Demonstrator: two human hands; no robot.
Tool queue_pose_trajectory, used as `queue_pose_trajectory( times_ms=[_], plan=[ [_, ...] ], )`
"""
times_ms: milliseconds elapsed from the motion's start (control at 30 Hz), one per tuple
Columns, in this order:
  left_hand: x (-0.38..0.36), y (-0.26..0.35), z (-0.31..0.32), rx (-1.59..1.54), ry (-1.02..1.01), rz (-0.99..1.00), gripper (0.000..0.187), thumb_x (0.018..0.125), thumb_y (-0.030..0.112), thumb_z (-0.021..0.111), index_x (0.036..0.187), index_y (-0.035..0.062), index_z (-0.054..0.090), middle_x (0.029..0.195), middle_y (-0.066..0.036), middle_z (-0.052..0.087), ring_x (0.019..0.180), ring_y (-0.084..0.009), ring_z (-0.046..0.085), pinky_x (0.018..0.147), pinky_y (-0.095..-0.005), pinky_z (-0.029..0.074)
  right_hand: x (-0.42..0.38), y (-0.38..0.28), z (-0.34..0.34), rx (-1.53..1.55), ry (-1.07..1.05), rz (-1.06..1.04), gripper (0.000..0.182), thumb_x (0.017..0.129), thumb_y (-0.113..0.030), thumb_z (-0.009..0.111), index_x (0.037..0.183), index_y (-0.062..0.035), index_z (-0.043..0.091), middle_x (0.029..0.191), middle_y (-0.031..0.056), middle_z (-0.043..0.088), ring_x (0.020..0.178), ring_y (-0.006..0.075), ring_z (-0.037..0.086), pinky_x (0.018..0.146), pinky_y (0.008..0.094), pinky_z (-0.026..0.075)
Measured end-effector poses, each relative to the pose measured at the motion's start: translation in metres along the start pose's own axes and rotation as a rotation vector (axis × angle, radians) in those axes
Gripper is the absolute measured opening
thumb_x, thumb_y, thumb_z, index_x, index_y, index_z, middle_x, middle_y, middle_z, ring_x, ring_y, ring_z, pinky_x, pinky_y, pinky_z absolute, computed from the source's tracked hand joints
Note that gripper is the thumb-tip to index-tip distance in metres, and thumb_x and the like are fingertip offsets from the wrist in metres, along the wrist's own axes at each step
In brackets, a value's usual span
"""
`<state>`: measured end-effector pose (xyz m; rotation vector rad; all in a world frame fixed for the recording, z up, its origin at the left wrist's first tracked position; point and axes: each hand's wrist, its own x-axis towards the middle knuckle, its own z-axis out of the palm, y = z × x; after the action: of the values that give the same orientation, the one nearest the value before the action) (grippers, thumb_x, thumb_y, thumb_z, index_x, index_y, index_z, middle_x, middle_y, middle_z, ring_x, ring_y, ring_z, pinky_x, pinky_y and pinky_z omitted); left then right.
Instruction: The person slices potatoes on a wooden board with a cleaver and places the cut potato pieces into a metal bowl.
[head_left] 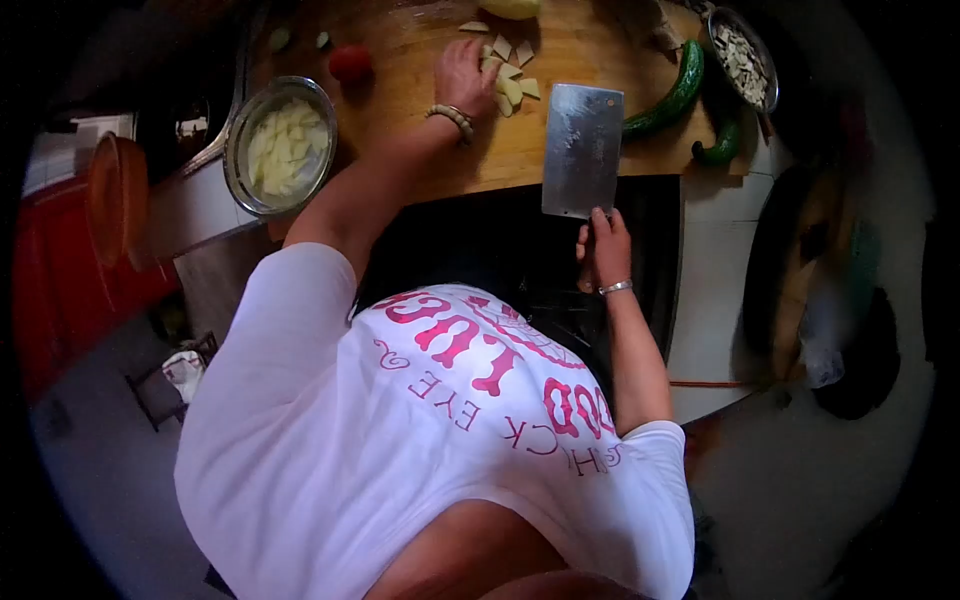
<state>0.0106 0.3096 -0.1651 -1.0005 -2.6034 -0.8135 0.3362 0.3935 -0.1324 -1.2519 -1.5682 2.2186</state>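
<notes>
My right hand grips the handle of a broad cleaver, whose blade points away from me over the front edge of the wooden board. On the board, my left hand has its fingers curled down over pale slices that look like potato. More of these slices lie loose just right of its fingers. Its fingertips are partly hidden. A glass bowl of similar pale slices stands left of my left forearm.
A tomato sits left on the board, near small green end pieces. A pale peeled vegetable lies at the far edge. To the right are a long green cucumber, a curved green one and a bowl of chopped pieces.
</notes>
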Motion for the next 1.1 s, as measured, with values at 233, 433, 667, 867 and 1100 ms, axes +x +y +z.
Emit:
queue_pose_trajectory(
  times_ms=[233,433,667,867,1100],
  plan=[
    [0.014,-0.015,0.011,-0.176,-0.095,0.216,0.049,0.090,0.040,0.055,0.126,0.0068,0.055,0.132,-0.016,0.049,0.127,-0.0355,0.038,0.107,-0.0464,0.030,0.017,0.045,0.034,0.225,0.054,0.021,0.022,0.097,-0.027,0.052,0.100,-0.0046,0.050,0.065,0.0045,0.054,0.046,0.0139,0.051,0.042,0.0297,0.043],
    [0.036,0.004,0.010,0.353,-0.255,0.472,0.044,0.095,0.049,0.040,0.124,0.0211,0.059,0.137,-0.004,0.050,0.130,-0.0310,0.038,0.108,-0.0457,0.029,0.028,0.039,0.048,0.182,0.071,0.026,0.026,0.096,-0.029,0.055,0.096,-0.0040,0.046,0.063,0.0055,0.055,0.046,0.0151,0.053,0.043,0.0314,0.046],
    [0.011,0.010,0.025,-0.073,-0.396,0.557,0.039,0.096,0.042,0.044,0.115,0.0145,0.065,0.126,-0.006,0.059,0.122,-0.0278,0.047,0.104,-0.0423,0.034,0.034,0.031,0.053,0.128,0.020,0.065,0.034,0.093,-0.035,0.058,0.096,-0.0035,0.046,0.064,0.0065,0.055,0.046,0.0154,0.054,0.042,0.0317,0.046],
    [-0.018,0.005,0.000,-0.119,-0.385,0.476,0.041,0.093,0.045,0.050,0.115,0.0134,0.065,0.124,-0.009,0.059,0.120,-0.0324,0.047,0.103,-0.0465,0.034,0.023,0.043,0.041,0.097,-0.030,0.110,0.032,0.094,-0.035,0.057,0.095,-0.0039,0.047,0.064,0.0064,0.056,0.046,0.0149,0.054,0.041,0.0309,0.046],
    [-0.040,0.032,0.005,0.032,-0.108,0.202,0.047,0.089,0.047,0.055,0.119,0.0112,0.062,0.128,-0.014,0.056,0.123,-0.0344,0.045,0.104,-0.0489,0.032,0.016,0.026,0.052,-0.010,-0.049,0.116,0.030,0.094,-0.033,0.056,0.095,-0.0038,0.048,0.063,0.0053,0.056,0.046,0.0148,0.054,0.042,0.0307,0.046]
  ],
)
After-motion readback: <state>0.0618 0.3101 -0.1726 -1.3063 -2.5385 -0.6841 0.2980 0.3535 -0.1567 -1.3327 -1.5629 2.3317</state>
